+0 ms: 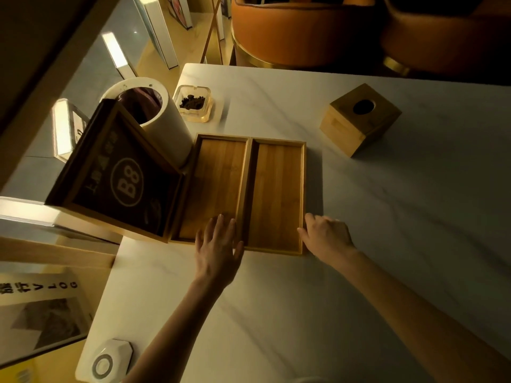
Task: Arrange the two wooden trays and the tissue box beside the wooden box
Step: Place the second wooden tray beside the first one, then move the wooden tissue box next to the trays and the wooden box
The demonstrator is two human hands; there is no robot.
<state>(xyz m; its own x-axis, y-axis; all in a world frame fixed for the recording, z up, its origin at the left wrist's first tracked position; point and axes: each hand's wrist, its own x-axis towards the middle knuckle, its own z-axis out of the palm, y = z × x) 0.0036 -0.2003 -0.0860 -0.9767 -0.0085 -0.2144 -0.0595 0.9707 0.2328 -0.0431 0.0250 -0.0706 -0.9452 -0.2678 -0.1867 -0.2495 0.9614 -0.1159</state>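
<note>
Two shallow wooden trays lie side by side on the white marble table [359, 272]. The left tray [215, 178] touches the wooden box [119, 178], which has a dark "B8" top. The right tray [276, 189] touches the left one. My left hand [218, 250] lies flat, fingers spread, over the near ends of both trays. My right hand [326, 237] rests against the near right corner of the right tray, fingers curled at its edge. The cube-shaped wooden tissue box [359, 120], with a round hole on top, stands apart at the far right.
A white cylindrical bin [163, 125] stands behind the wooden box. A glass ashtray [193, 103] with dark contents sits beyond the trays. A white hexagonal device [105, 363] lies at the table's near left corner. Orange chairs [304, 31] stand past the far edge.
</note>
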